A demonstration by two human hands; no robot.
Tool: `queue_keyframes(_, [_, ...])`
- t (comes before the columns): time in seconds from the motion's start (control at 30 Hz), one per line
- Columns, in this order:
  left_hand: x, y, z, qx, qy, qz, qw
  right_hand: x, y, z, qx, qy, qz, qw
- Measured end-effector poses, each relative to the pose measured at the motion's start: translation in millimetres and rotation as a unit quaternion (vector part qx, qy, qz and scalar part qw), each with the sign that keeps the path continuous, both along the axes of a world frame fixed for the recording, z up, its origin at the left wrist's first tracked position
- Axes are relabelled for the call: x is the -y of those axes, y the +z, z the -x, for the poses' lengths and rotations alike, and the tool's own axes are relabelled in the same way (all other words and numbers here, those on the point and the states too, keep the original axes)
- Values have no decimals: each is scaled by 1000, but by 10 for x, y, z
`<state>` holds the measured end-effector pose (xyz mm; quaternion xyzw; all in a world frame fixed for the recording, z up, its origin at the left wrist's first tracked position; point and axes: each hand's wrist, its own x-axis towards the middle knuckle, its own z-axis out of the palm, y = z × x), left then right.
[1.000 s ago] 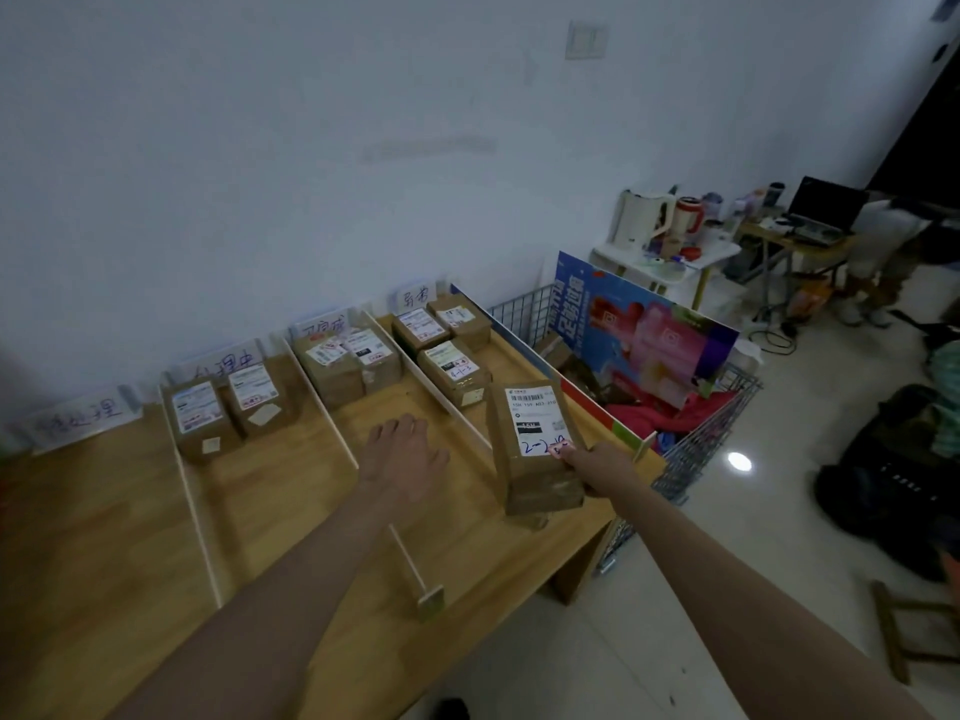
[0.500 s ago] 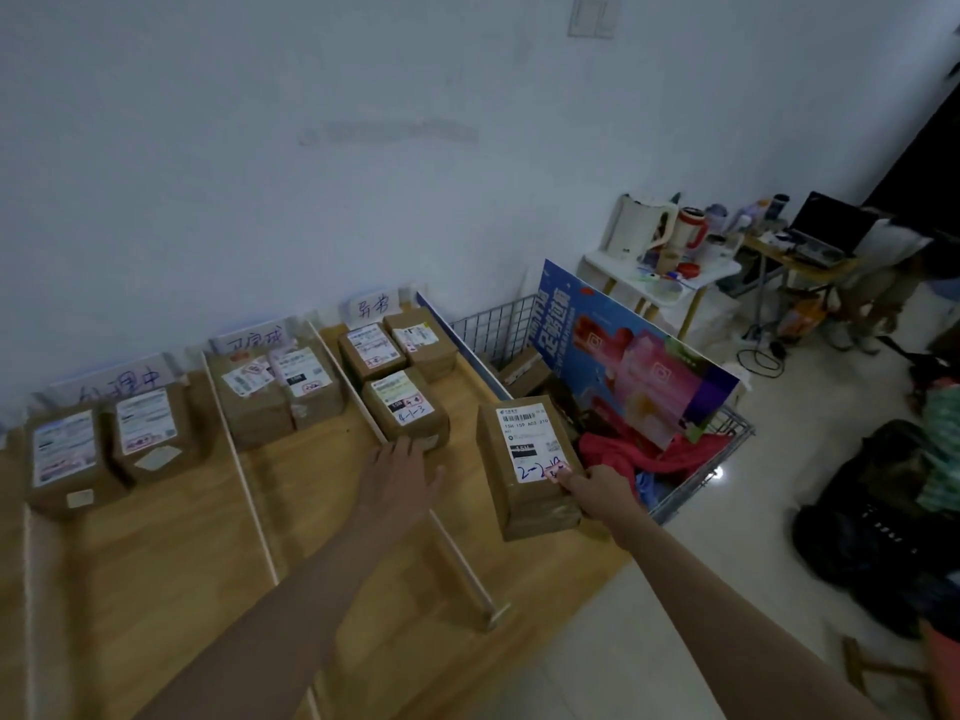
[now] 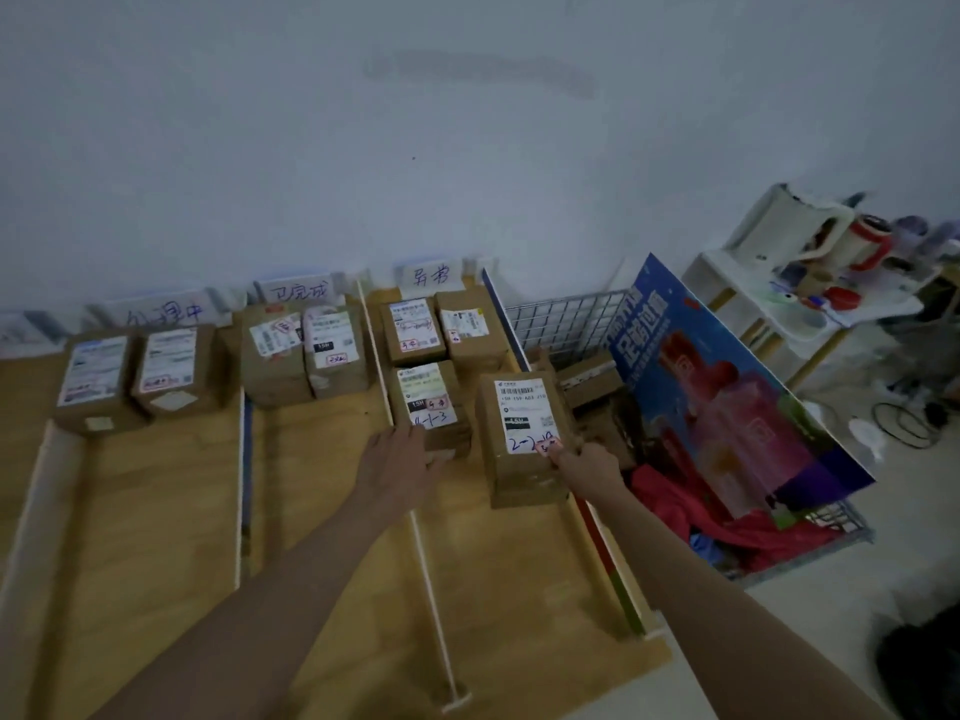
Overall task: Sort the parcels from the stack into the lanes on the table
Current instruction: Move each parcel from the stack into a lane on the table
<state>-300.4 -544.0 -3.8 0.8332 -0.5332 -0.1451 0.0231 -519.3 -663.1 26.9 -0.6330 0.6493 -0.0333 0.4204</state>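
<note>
placing step: right hand [image 3: 582,462] gripping labelled parcel [image 3: 524,439] over rightmost lane; left hand [image 3: 400,459] flat, fingers straight, touching neighbouring parcel [image 3: 428,402]. next: set down, release.

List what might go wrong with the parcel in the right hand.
1. The right hand grips the parcel only at its near right corner, so it may tip or slip.
2. It sits close to the lane's right edge, beside the wire basket; a nudge could drop it there.
3. The left hand touches a neighbouring parcel and may shift it.
</note>
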Motion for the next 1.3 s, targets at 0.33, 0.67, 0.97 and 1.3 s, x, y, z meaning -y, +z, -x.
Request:
queue_keyframes(0.33, [544,-306,-25,-6,84,-55,995,902,-555,-367,-12,93,-12,996])
queue_keyframes(0.67, [594,-539,-24,-1,97,-101,990,1167,-895,-592,-35,124,-6,992])
queue_keyframes(0.97, [600,-496,15,0,102,-103,989,1166,-919,-646,-22,149,-16,988])
queue_keyframes(1.3, [185,123,-155,17,168,-54,984,1039,-261,-780,-22,266,79,960])
